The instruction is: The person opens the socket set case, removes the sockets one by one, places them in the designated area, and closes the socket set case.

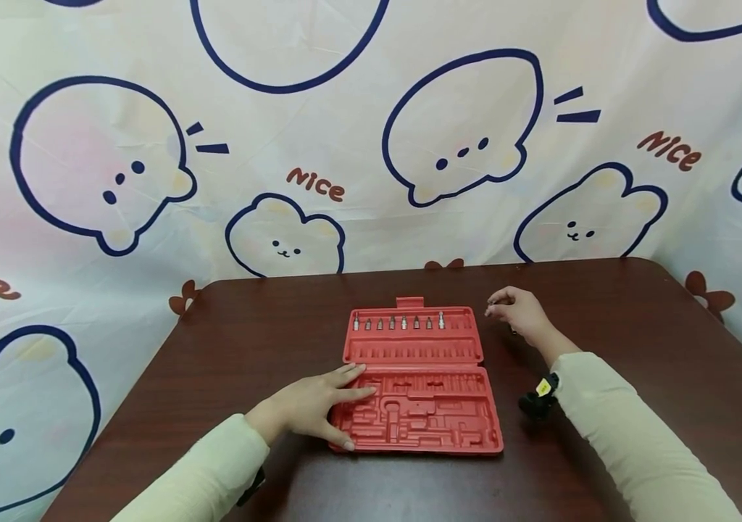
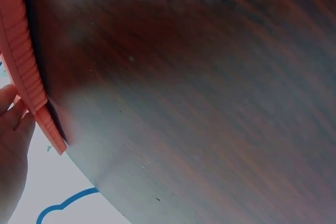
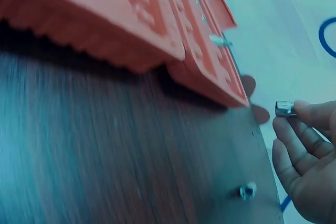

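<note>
Head view: left hand (image 1: 309,404), fingers spread, rests across the left edge of an open red case (image 1: 436,407), tabletop (image 1: 267,319) stretching away on both sides; off the case's right edge, the right hand (image 1: 522,315) pinches a metal socket (image 3: 284,108) (tiny from above, plainer at the right wrist). A second metal piece (image 3: 247,191) lies blurred there; the left wrist view crops the left hand

1. A pale, creased backdrop (image 1: 358,145) stands behind and beside the tabletop (image 1: 267,333).
2. It carries navy-outlined bear faces (image 1: 285,235) and brownish-red "Nice" lettering (image 1: 316,185).
3. The tabletop is dark reddish-brown, far corners rounded, with a soft sheen nearest.
</note>
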Available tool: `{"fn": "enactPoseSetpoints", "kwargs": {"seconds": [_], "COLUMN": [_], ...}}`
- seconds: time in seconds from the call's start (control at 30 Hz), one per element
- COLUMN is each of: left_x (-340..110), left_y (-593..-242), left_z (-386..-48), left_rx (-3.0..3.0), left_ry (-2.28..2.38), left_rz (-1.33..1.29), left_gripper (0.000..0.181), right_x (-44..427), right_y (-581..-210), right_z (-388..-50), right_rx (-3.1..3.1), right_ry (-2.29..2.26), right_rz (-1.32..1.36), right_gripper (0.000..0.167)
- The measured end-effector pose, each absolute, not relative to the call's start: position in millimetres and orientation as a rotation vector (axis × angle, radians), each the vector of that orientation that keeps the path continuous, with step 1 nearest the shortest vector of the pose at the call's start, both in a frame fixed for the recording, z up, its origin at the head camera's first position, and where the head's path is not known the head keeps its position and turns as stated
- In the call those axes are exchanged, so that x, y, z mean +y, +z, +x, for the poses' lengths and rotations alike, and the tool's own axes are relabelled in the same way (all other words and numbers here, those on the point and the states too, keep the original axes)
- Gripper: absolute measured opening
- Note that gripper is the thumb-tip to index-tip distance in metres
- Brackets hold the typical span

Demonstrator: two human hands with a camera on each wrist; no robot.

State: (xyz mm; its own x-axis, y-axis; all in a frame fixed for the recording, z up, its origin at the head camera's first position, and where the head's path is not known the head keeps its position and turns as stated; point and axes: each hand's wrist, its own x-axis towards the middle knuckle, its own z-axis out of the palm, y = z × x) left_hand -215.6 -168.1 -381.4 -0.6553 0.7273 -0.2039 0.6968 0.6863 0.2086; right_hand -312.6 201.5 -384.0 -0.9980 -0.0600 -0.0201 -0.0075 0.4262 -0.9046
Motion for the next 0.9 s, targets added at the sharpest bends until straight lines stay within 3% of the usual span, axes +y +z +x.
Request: {"fn": "enactPoseSetpoints", "kwargs": {"seconds": [0.9], "left_x": [-166], "left_y": [-380], "left_z": [-214], "left_rx": [2.595], "left_ry": [0.32], "left_rz": [1.01], "left_gripper": [0.081], "right_x": [257], "right_y": [-399], "right_z": [-305], "right_rx": [2.728], "right_ry": [-1.366], "right_rz": [-0.011], "right_gripper": [0.017]}}
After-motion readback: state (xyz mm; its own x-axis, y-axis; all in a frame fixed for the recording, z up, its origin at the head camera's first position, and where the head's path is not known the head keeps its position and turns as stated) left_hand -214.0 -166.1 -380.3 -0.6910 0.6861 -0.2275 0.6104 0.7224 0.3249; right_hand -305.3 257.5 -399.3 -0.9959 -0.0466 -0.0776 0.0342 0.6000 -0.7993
